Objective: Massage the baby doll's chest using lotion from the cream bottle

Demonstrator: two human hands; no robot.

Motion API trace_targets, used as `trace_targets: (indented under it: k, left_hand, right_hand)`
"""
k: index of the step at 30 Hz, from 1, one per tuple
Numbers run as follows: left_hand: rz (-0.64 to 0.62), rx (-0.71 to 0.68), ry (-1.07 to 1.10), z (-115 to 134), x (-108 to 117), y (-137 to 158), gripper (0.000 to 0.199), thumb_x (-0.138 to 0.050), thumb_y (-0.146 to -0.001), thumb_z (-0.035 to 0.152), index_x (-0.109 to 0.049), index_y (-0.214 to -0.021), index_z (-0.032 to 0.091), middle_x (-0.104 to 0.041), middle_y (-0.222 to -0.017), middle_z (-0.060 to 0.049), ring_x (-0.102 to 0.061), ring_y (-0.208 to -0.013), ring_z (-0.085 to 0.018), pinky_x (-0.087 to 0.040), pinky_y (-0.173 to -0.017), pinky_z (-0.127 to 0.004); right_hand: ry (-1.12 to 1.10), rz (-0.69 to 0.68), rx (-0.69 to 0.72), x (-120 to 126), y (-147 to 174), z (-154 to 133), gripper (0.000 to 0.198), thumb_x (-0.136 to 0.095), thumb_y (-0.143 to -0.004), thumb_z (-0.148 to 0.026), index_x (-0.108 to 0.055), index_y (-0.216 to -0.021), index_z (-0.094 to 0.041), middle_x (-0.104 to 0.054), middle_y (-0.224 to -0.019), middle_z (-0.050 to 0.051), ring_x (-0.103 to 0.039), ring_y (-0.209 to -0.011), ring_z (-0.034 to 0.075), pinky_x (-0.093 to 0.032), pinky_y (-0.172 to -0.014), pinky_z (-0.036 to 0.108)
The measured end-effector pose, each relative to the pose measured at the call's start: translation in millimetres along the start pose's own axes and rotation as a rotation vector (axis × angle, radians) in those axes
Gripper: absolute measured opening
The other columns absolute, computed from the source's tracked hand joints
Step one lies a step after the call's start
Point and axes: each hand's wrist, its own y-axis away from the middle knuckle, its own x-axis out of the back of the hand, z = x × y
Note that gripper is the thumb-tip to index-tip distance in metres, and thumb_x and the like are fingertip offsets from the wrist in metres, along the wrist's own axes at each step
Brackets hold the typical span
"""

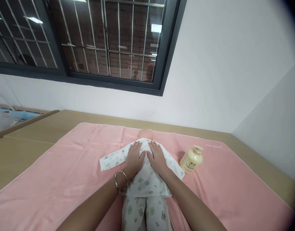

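A baby doll [145, 134] lies on a pink towel, its head toward the wall. It wears a white patterned top [147, 184] and matching trousers [156, 211]; the sleeves spread out to both sides. My left hand [135, 157], with a bangle [120, 181] at the wrist, rests flat on the left of the doll's upper body. Beside it my right hand [157, 158] lies flat on the right side. The fingers of both are stretched out, and the thumbs come close together in the middle. Neither holds anything.
A cream pump bottle [192, 159] leans at the right, close to the doll's sleeve. The pink towel [72, 173] covers much of a wooden table [36, 138]. Behind stand a white wall [205, 80] and a barred, dark-framed window [109, 41]. A blue surface [17, 115] shows far left.
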Motion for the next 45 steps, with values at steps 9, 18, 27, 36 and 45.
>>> trace_targets:
  k: [9, 18, 27, 36, 45]
  left_hand:
    - [-0.014, -0.199, -0.253, 16.8, 13.9, -1.8, 0.037, -0.038, -0.094, 0.022, -0.053, -0.126, 0.011, -0.056, -0.131, -0.017, -0.048, -0.126, -0.032, -0.04, -0.103, -0.052]
    - [0.066, -0.21, -0.242, 16.4, 17.3, 1.2, 0.027, -0.042, -0.092, 0.021, -0.06, -0.111, 0.013, -0.064, -0.116, -0.016, -0.057, -0.111, -0.028, -0.046, -0.096, -0.049]
    - [0.078, -0.101, 0.006, 4.1, 7.6, 2.1, 0.039, -0.033, -0.096, 0.027, -0.051, -0.127, 0.012, -0.056, -0.131, -0.017, -0.049, -0.126, -0.028, -0.04, -0.106, -0.052]
    - [0.079, -0.002, 0.205, 1.1, 5.9, 7.8, 0.043, -0.028, -0.098, 0.032, -0.045, -0.134, 0.015, -0.049, -0.141, -0.013, -0.041, -0.134, -0.023, -0.034, -0.113, -0.049]
    - [0.1, -0.019, 0.155, -6.3, -4.5, 0.0, 0.039, -0.032, -0.096, 0.033, -0.057, -0.12, 0.015, -0.058, -0.13, -0.014, -0.049, -0.126, -0.026, -0.038, -0.109, -0.052]
  right_hand:
    - [0.044, -0.067, 0.008, 5.2, -5.5, -1.8, 0.05, -0.037, -0.095, -0.029, -0.04, -0.143, -0.014, -0.037, -0.149, 0.012, -0.027, -0.141, 0.026, -0.022, -0.115, 0.049]
    - [0.245, -0.067, 0.106, 10.4, 10.1, -32.4, 0.049, -0.034, -0.092, -0.016, -0.044, -0.139, -0.003, -0.042, -0.145, 0.018, -0.029, -0.139, 0.031, -0.028, -0.114, 0.049]
    - [0.106, 0.132, 0.131, 5.7, 11.5, -28.5, 0.049, -0.034, -0.095, -0.025, -0.043, -0.141, -0.012, -0.031, -0.152, 0.012, -0.024, -0.142, 0.026, -0.026, -0.114, 0.052]
    - [0.06, 0.107, 0.063, 21.0, 6.8, -26.3, 0.05, -0.036, -0.095, -0.031, -0.041, -0.142, -0.016, -0.024, -0.155, 0.012, -0.018, -0.144, 0.026, -0.02, -0.115, 0.053]
    - [0.083, 0.0, 0.103, 15.1, 7.7, -27.3, 0.053, -0.044, -0.093, -0.034, -0.041, -0.142, -0.013, -0.027, -0.153, 0.015, -0.021, -0.143, 0.028, -0.018, -0.115, 0.054]
